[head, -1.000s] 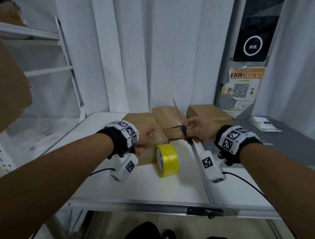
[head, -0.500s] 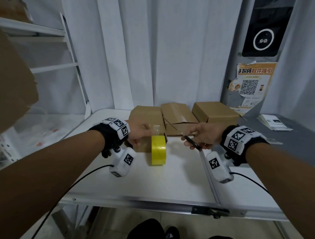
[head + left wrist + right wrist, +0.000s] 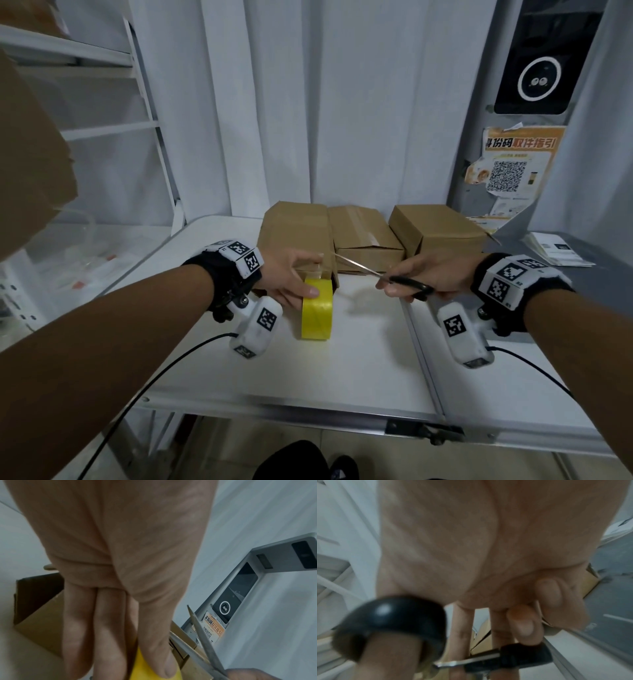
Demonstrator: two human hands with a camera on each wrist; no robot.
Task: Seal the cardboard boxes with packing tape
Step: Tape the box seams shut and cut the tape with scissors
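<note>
- L hand (image 3: pixel 291 279) grips yellow tape roll (image 3: pixel 317 308), standing on edge on table (image 3: pixel 359 370) just near of leftmost box (image 3: pixel 294 233).
- R hand (image 3: pixel 428 274) fingers curled thru scissors (image 3: pixel 394 279) handles, blades parted, tips by the tape strip.
- Risks: blade nicks L thumb (image 3: pixel 159 655), they're v. close; strip could curl back onto roll if it goes slack.

Three cardboard boxes (image 3: pixel 296 228); one tape roll (image 3: pixel 317 313); one scissors (image 3: pixel 404 282).
</note>
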